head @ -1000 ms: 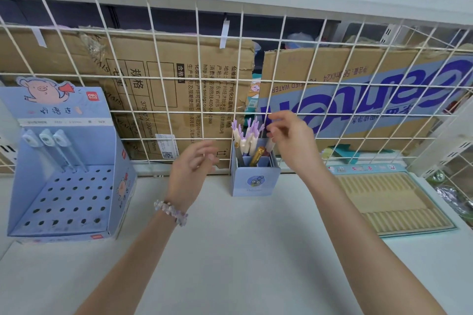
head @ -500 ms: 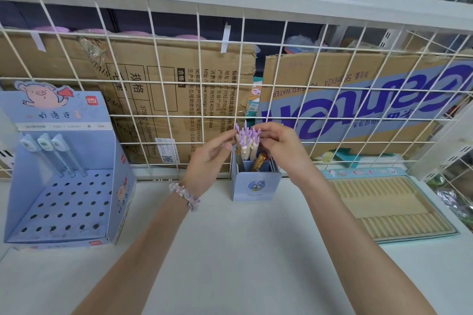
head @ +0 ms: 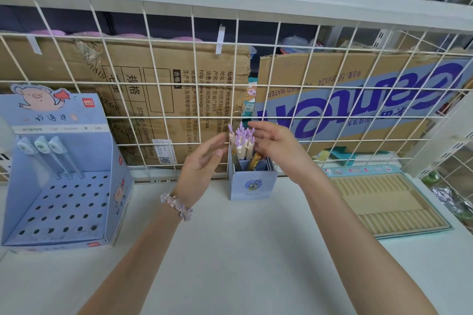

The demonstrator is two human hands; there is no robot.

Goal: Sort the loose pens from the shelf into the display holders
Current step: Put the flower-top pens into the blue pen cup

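A small blue square pen cup stands on the white shelf against the wire grid. It holds a bunch of cream pens with purple tops and a gold pen. My left hand is just left of the bunch with straight fingers, its fingertips close to the pens. My right hand is on the right side with spread fingers, its fingertips at the purple tops. Neither hand grips a pen. At far left stands a blue perforated display holder with three pale blue pens in its back row.
A white wire grid backs the shelf, with cardboard boxes behind it. A flat beige grooved tray with a teal rim lies at the right. A beaded bracelet is on my left wrist.
My left hand has come up from lower left to the side of the pen bunch. My right hand has opened its fingers and now flanks the bunch on the right.
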